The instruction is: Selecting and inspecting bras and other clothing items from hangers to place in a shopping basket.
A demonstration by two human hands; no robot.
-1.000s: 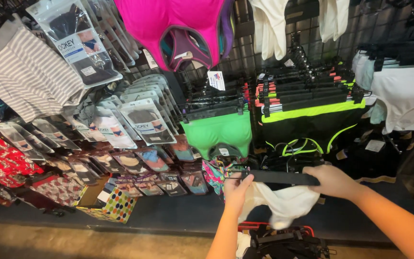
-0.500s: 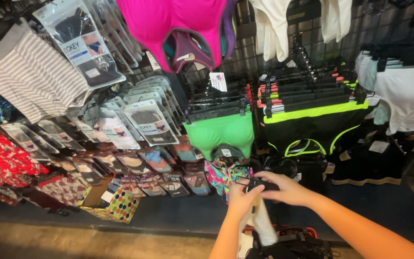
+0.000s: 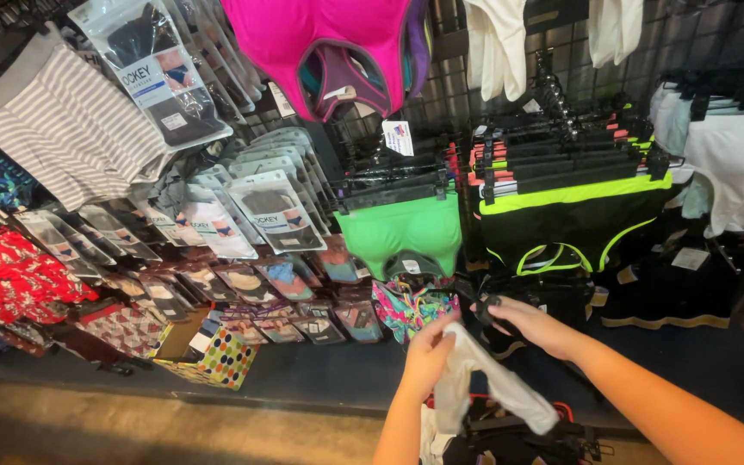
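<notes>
Fingers of left hand (image 3: 428, 353) clamped on white garment (image 3: 484, 383) — right hand (image 3: 527, 325) fingers pinching black hanger (image 3: 480, 301).

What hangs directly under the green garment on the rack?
Under the green garment a multicoloured patterned garment shows. Its lower edge is covered by the left hand, which holds a white garment.

White garment on a black hanger

The white garment (image 3: 484, 379) hangs folded and limp from the black hanger (image 3: 475, 301), just below the green top (image 3: 402, 232).
</notes>
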